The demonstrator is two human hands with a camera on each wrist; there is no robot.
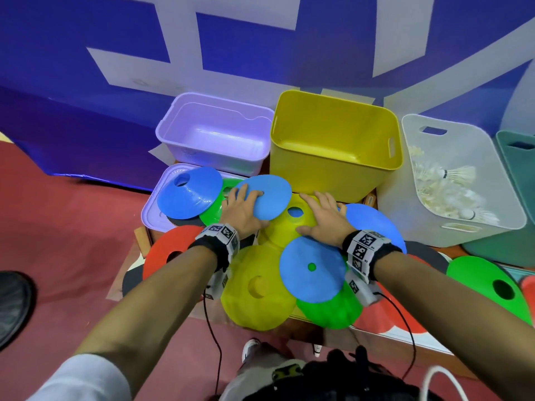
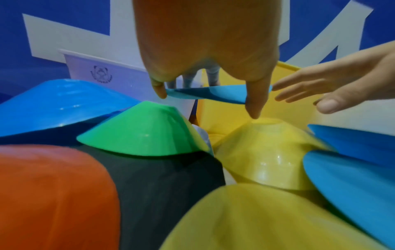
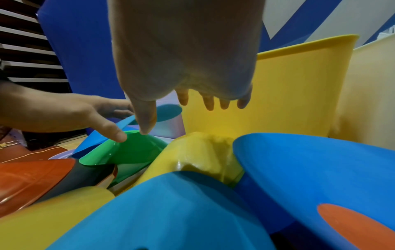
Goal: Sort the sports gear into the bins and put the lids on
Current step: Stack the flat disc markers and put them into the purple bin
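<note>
- Your left hand (image 1: pixel 241 211) grips a blue cone (image 1: pixel 265 196) at its rim, thumb under and fingers on top; the cone is lifted, tilted, over the far side of the pile, just in front of the yellow bin (image 1: pixel 335 146).
- Your right hand (image 1: pixel 324 218) lies open, fingers spread on a yellow cone (image 1: pixel 292 224) at the middle of the pile.
- These cones look light, thin and bendy; the glossy ones may slip.
- Pinch each at its rim or hook a finger through the centre hole.
- They overlap, so lifting one may drag its neighbours.
- The purple bin (image 1: pixel 214 137) and yellow bin stand empty; the shuttlecocks (image 1: pixel 443 186) sit in the clear bin (image 1: pixel 451 227).
</note>
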